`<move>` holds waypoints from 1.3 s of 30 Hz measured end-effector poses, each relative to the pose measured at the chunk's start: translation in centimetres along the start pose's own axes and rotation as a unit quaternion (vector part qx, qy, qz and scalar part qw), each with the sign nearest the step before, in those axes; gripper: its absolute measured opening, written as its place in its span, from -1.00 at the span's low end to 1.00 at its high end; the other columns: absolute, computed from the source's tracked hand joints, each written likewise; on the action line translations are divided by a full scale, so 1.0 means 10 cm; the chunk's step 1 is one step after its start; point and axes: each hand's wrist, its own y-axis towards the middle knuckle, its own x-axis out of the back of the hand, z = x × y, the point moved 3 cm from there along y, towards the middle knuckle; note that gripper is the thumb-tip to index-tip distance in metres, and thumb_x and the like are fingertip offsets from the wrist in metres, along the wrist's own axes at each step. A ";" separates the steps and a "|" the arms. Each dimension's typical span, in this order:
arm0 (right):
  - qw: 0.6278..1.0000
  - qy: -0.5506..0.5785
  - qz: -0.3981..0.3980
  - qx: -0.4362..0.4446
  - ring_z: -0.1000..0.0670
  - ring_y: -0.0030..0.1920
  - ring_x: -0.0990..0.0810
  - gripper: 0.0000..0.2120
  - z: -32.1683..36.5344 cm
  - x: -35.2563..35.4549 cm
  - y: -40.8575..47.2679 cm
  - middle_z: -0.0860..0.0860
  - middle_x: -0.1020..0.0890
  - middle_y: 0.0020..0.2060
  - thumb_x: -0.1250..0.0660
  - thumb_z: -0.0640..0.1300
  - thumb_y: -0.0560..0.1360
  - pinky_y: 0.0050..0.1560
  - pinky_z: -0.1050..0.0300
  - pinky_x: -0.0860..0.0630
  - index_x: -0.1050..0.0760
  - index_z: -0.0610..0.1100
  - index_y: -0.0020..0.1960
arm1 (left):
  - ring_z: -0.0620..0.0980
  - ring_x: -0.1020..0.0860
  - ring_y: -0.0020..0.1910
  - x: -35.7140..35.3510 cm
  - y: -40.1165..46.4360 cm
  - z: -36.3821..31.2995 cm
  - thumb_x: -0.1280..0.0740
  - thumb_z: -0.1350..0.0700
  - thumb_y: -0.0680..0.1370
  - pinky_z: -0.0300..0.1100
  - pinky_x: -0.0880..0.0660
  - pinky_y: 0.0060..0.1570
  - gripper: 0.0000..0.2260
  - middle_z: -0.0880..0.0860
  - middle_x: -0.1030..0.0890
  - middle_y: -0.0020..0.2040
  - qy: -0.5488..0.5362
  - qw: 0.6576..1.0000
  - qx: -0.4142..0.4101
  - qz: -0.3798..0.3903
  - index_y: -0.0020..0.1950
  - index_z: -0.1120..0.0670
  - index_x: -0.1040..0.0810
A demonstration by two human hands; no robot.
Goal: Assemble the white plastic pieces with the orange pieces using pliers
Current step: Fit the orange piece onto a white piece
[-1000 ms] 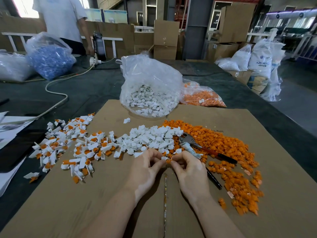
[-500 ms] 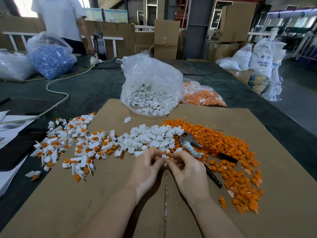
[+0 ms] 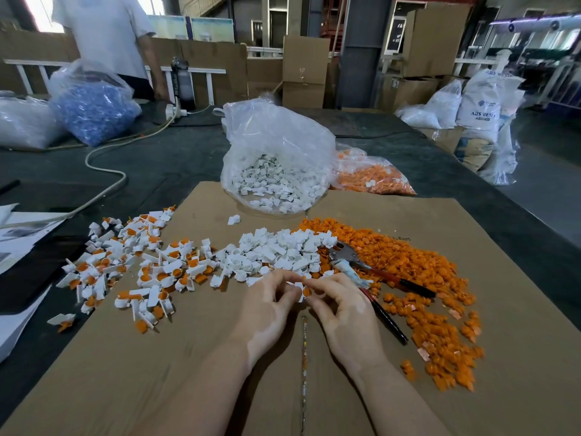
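My left hand (image 3: 267,305) pinches a small white plastic piece (image 3: 299,292) over the cardboard sheet (image 3: 220,357). My right hand (image 3: 342,313) pinches an orange piece (image 3: 307,291) against it, fingertips of both hands meeting. Just beyond them lies a heap of loose white pieces (image 3: 276,251). A wide spread of orange pieces (image 3: 408,278) covers the right side. The pliers (image 3: 361,269), with red and black handles, lie unheld on the orange pieces right of my right hand. Joined white-and-orange pieces (image 3: 132,265) are piled at the left.
A clear bag of white pieces (image 3: 276,158) stands at the cardboard's far edge, a bag of orange pieces (image 3: 374,177) beside it. A blue-filled bag (image 3: 94,111), a cable (image 3: 103,171) and papers (image 3: 19,234) lie left. A person (image 3: 107,36) stands at the far side.
My hands have stayed in the same spot, fingers working together. The orange piece now shows between the fingertips against the white piece.
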 end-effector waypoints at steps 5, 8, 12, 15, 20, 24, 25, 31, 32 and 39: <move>1.000 -0.003 -0.006 0.006 0.06 -0.14 -0.53 -0.79 0.01 0.00 0.00 0.02 -0.54 -0.16 -0.40 -0.27 0.45 -0.07 0.08 -0.51 -0.62 -0.10 0.07 | -0.18 -0.49 -0.31 0.00 -0.01 -0.01 -0.31 0.20 0.53 -0.47 -0.34 -0.32 -0.91 0.09 -0.55 -0.30 -0.004 1.000 -0.002 -0.005 0.00 0.06 -0.57; 1.000 -0.012 -0.009 0.015 0.07 -0.14 -0.53 -0.78 0.00 0.00 0.00 0.03 -0.55 -0.17 -0.40 -0.28 0.45 -0.08 0.10 -0.52 -0.63 -0.10 0.06 | -0.26 -0.41 -0.43 -0.01 -0.01 -0.03 -0.35 0.19 0.51 -0.46 -0.31 -0.37 -0.94 -0.01 -0.48 -0.38 -0.019 1.000 -0.003 -0.001 -0.04 0.08 -0.56; 0.999 -0.034 -0.034 0.012 0.07 -0.12 -0.54 -0.77 -0.01 0.02 0.01 0.06 -0.56 -0.14 -0.44 -0.21 0.43 -0.08 0.11 -0.52 -0.61 -0.11 0.08 | -0.18 -0.42 -0.40 0.00 0.01 -0.03 -0.37 0.20 0.49 -0.40 -0.33 -0.35 -0.91 0.05 -0.49 -0.35 -0.026 1.000 0.003 -0.010 -0.02 0.12 -0.55; 0.985 -0.141 -0.100 -0.021 -0.03 0.03 -0.53 -0.72 -0.04 0.14 0.07 -0.01 -0.59 -0.03 -0.41 -0.11 0.45 0.08 0.04 -0.44 -0.57 -0.14 0.15 | 0.00 -0.52 -0.28 0.01 0.02 -0.01 -0.38 0.20 0.49 -0.31 -0.41 -0.26 -0.91 0.21 -0.57 -0.27 -0.038 0.999 0.015 -0.014 -0.02 0.12 -0.55; 0.902 -0.368 0.021 -0.227 -0.10 0.35 -0.23 -0.53 -0.23 0.39 0.26 -0.08 -0.31 0.33 -0.22 0.05 0.48 0.36 -0.12 -0.12 -0.32 -0.08 0.34 | -0.07 -0.48 -0.31 0.00 0.04 0.01 -0.38 0.18 0.50 -0.42 -0.36 -0.33 -0.93 0.10 -0.53 -0.32 -0.028 0.999 0.026 -0.011 -0.05 0.06 -0.55; 0.862 -0.412 0.130 -0.266 -0.15 0.40 -0.13 -0.52 -0.30 0.44 0.36 -0.12 -0.21 0.38 -0.24 0.16 0.45 0.39 -0.20 -0.01 -0.34 -0.06 0.29 | -0.04 -0.51 -0.29 0.00 0.06 0.00 -0.38 0.16 0.50 -0.38 -0.38 -0.30 -0.95 0.10 -0.55 -0.31 -0.024 0.999 0.031 -0.015 -0.08 0.04 -0.53; 0.859 -0.424 0.132 -0.255 -0.15 0.38 -0.16 -0.51 -0.30 0.45 0.38 -0.12 -0.23 0.36 -0.25 0.18 0.45 0.38 -0.19 -0.05 -0.35 -0.06 0.27 | -0.04 -0.50 -0.28 0.00 0.07 0.00 -0.38 0.15 0.50 -0.36 -0.38 -0.30 -0.95 0.10 -0.54 -0.31 -0.022 0.999 0.034 -0.015 -0.08 0.03 -0.53; 0.891 -0.406 0.096 -0.181 -0.07 0.17 -0.42 -0.65 -0.17 0.50 0.37 -0.04 -0.47 0.14 -0.16 0.16 0.52 0.12 0.04 -0.36 -0.34 -0.08 0.15 | -0.14 -0.50 -0.37 0.02 0.07 -0.02 -0.38 0.18 0.49 -0.40 -0.41 -0.35 -0.92 0.08 -0.54 -0.32 -0.067 0.996 0.063 -0.018 -0.04 0.14 -0.55; 0.905 -0.376 0.098 -0.174 -0.06 0.10 -0.45 -0.69 -0.12 0.50 0.37 -0.03 -0.49 0.07 -0.13 0.15 0.53 0.03 0.06 -0.38 -0.35 -0.07 0.09 | -0.19 -0.50 -0.42 0.02 0.08 -0.03 -0.39 0.21 0.49 -0.43 -0.40 -0.41 -0.91 0.08 -0.54 -0.34 -0.105 0.991 0.078 -0.023 -0.04 0.17 -0.55; 0.936 -0.057 0.251 -0.238 0.02 -0.42 -0.38 -0.70 0.17 0.40 0.31 -0.01 -0.40 -0.43 -0.21 0.03 0.52 -0.34 0.11 -0.23 -0.41 -0.17 -0.25 | -0.10 -0.52 -0.45 0.10 0.19 -0.10 -0.37 0.27 0.48 -0.20 -0.49 -0.33 -0.97 0.10 -0.60 -0.34 -0.224 0.963 0.131 -0.070 -0.13 0.17 -0.56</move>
